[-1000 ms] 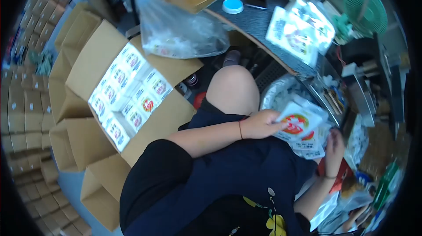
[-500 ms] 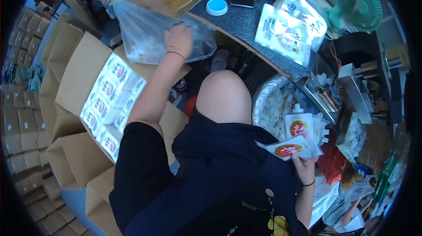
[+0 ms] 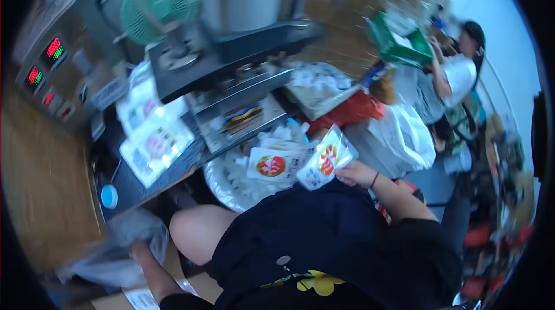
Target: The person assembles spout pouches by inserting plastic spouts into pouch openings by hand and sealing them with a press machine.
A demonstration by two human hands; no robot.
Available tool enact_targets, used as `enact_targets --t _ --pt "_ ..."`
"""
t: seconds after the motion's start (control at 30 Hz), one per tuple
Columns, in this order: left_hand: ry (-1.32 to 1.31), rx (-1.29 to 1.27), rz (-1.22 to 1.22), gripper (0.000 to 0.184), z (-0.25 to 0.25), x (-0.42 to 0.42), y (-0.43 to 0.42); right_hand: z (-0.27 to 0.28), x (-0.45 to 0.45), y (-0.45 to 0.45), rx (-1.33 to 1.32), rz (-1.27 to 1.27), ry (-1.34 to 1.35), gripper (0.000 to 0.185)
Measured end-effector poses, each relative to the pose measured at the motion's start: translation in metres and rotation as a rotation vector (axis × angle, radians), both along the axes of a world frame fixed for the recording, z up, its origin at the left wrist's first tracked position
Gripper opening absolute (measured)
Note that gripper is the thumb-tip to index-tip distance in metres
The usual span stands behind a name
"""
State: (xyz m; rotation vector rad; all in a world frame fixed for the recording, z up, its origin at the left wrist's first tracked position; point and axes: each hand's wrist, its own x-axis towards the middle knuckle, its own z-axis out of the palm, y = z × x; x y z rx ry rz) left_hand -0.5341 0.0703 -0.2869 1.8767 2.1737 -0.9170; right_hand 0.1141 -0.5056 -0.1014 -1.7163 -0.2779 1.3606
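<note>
My right hand (image 3: 356, 175) is closed on a white printed pouch (image 3: 327, 161) with a red and yellow emblem, held by its edge in front of my shirt. Whether more than one pouch is in that grip I cannot make out. Just left of it, another white pouch (image 3: 272, 164) with the same round emblem lies on the pile in a lined bin (image 3: 217, 186). At the lower left, my left hand (image 3: 140, 250) is at a clear plastic bag (image 3: 124, 235); its fingers are blurred and partly hidden.
A sealing machine (image 3: 231, 79) stands over the table, with glossy printed pouches (image 3: 156, 145) and a blue-lidded tub (image 3: 108, 196) nearby. Behind are a green fan (image 3: 160, 6) and a control panel (image 3: 52, 73). Another person (image 3: 459, 73) sits at the right beside a green crate (image 3: 399, 44).
My view has swung to the right, bringing the machine and the other person into sight. The right hand still holds a pouch, now raised; the left hand stays by the plastic bag.
</note>
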Motion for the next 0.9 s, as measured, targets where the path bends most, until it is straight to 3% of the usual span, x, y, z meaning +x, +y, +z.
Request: enact_targets --t 0.13,0.23,0.33,0.43,0.53,0.57,0.67,0.73,0.8,0.9 --pt "-0.131 0.194 0.072 0.037 -0.008 -0.018 0.001 0.002 0.029 -0.038 0.030 -0.417 0.081 0.024" --pt "-0.243 0.332 0.177 0.035 0.001 -0.012 -0.011 -0.034 0.062 -0.063 0.137 -0.631 0.143 0.023" --pt "-0.303 0.534 0.085 0.032 0.043 0.028 -0.040 -0.054 0.099 -0.057 0.221 -0.752 0.273 0.022" --pt "-0.777 0.915 -0.116 0.029 0.049 0.018 -0.052 -0.062 0.132 -0.024 0.261 -0.813 0.372 0.020" --pt "-1.082 1.170 -0.037 0.030 0.083 0.033 -0.090 -0.077 0.173 0.011 0.477 -0.850 0.516 0.020" --pt "-1.146 1.113 0.019 0.027 0.097 0.032 -0.104 -0.065 0.181 0.024 0.514 -0.854 0.519 0.020" --pt "-1.075 1.245 -0.181 0.024 0.170 0.074 -0.181 -0.079 0.243 0.050 0.608 -0.892 0.620 0.025" --pt "-1.037 1.274 -0.335 0.023 0.213 0.109 -0.224 -0.074 0.278 0.066 0.701 -1.003 0.524 0.024" --pt "-0.979 1.235 -0.529 0.022 0.250 0.148 -0.266 -0.109 0.327 0.067 1.302 -0.810 0.494 0.023" --pt "-0.650 1.295 -1.110 0.019 0.270 0.230 -0.309 -0.071 0.355 0.095 1.064 -1.176 0.475 0.022"
